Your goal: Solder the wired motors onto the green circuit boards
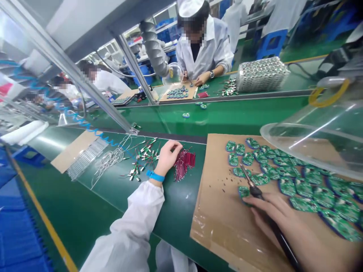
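Left hand: centre of the frame, the left hand [169,153] has its fingers curled close together at the upper left edge of the red wires; its fingertips are bunched, so I cannot tell whether a wire is pinched there.
Red wires: a loose pile of dark red wires [184,164] lies on the green bench [172,211], partly behind the left hand.
Right hand: lower right, the right hand [286,215] is closed around a soldering iron [256,192]; some fingers are hidden beneath the handle, whose rear end leaves the bottom edge.
Iron tip: points toward upper left, above the cardboard [218,211]; whether it touches a board is unclear.
Circuit boards: green circuit boards [287,186] cover the cardboard's right part, some cut off by the right edge. One small board [243,191] sits at the right fingertips, partly covered.
Clear hood: a see-through hood [320,128] at right, cut off by the edge, overlaps the farthest boards.
Left of centre: small plugs [146,155] and tangled white cord [110,158], ends hard to trace.
Far side: a co-worker [198,53] in white, upper centre, the lower body hidden by the bench opposite.
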### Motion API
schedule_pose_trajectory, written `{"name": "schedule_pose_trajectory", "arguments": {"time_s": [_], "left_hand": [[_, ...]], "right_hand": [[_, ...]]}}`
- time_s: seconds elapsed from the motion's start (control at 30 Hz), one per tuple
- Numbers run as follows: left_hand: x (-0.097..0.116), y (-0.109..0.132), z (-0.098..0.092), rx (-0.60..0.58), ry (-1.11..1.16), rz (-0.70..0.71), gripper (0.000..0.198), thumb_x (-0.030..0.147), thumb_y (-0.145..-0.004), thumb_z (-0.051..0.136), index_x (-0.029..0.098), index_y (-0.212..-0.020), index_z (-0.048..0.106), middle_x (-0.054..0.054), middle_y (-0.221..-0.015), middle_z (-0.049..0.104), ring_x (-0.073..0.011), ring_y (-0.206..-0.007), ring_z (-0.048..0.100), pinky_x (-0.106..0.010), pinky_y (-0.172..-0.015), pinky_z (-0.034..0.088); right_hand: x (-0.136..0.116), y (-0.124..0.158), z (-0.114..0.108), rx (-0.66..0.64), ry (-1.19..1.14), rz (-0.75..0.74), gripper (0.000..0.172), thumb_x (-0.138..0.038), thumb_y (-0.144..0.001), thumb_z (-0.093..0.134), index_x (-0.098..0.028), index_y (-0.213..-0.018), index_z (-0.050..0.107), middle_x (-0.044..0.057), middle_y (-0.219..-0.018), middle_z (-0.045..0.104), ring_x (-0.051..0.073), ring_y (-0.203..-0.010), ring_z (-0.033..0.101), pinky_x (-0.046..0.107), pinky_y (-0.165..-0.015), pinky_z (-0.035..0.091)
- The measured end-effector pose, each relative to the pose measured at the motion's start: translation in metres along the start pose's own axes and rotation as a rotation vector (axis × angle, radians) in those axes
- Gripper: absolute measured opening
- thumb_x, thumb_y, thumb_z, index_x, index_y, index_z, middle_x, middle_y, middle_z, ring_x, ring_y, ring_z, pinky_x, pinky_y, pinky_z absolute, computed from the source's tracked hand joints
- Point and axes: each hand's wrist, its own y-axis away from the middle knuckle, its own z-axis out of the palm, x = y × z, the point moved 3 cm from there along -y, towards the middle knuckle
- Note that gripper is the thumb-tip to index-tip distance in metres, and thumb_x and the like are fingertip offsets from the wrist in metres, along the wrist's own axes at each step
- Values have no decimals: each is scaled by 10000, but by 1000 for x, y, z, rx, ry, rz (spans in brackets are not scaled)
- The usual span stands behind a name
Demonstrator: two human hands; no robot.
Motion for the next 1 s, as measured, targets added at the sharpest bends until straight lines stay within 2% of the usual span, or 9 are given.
{"name": "schedule_pose_trajectory", "arguments": {"time_s": [0.1, 0.23, 0.33, 0.4, 0.53, 0.63, 0.77, 0.83, 1.0], "left_hand": [[17, 6, 2, -31, 68, -8, 160, 306, -1017, 508, 186, -963, 599, -52, -939, 677, -172, -913, 647, -313, -878, 523], [47, 26, 29, -268, 218, -9, 157, 319, -1029, 500, 198, -986, 591, -11, -800, 708, -120, -653, 656, -244, -668, 557], [70, 44, 52, -435, 364, -34, 171, 298, -1021, 524, 203, -1130, 614, -10, -829, 745, -114, -627, 685, -232, -629, 581], [84, 54, 65, -536, 428, -53, 203, 299, -1025, 525, 208, -1173, 628, -14, -858, 761, -120, -665, 714, -241, -662, 603], [105, 67, 81, -689, 361, 0, 217, 332, -1038, 508, 214, -971, 677, 8, -800, 745, -112, -634, 697, -235, -648, 585], [114, 70, 86, -715, 226, 86, 204, 321, -1039, 512, 231, -954, 674, 30, -790, 734, -114, -649, 679, -242, -676, 550], [113, 68, 84, -644, 115, 157, 133, 318, -1013, 563, 243, -977, 668, 30, -826, 724, -140, -733, 676, -265, -714, 517], [111, 68, 82, -631, 93, 171, 116, 313, -1006, 570, 243, -987, 661, 27, -830, 710, -141, -723, 656, -269, -703, 507], [112, 72, 81, -614, 104, 188, 87, 275, -1005, 554, 243, -995, 635, -1, -892, 645, -146, -761, 611, -279, -708, 502]], "right_hand": [[0, 2, 8, -121, 121, -54, 293, -226, -992, 483, -293, -1196, 684, 114, -1119, 684, 275, -1002, 691, 382, -765, 592], [-3, 3, 18, -138, 114, -10, 316, -127, -962, 504, -291, -1207, 618, 102, -1121, 636, 269, -1044, 649, 422, -861, 561], [-4, 1, 18, -148, 78, 43, 393, -79, -961, 488, -283, -1284, 581, 101, -1151, 625, 252, -1071, 640, 434, -918, 540], [-4, 1, 9, -81, 62, 11, 404, -72, -951, 520, -287, -1287, 588, 80, -1105, 639, 227, -1011, 657, 418, -914, 543], [-1, 4, -12, 39, 82, -7, 323, -76, -940, 553, -273, -1178, 646, 30, -944, 695, 177, -843, 704, 302, -754, 567], [-4, 8, -24, 125, 69, 96, 324, -100, -943, 568, -276, -1211, 612, 11, -883, 737, 177, -808, 741, 311, -759, 585], [-6, 17, -28, 262, -194, 233, 436, -133, -949, 594, -266, -1347, 474, 24, -889, 745, 189, -804, 762, 348, -770, 619], [-5, 21, -28, 287, -264, 256, 404, -140, -949, 615, -267, -1312, 490, 20, -885, 748, 187, -787, 762, 349, -746, 625], [4, 30, -29, 354, -231, 363, 270, -274, -945, 679, -260, -1204, 606, 31, -868, 740, 197, -756, 736, 338, -659, 592]]}}
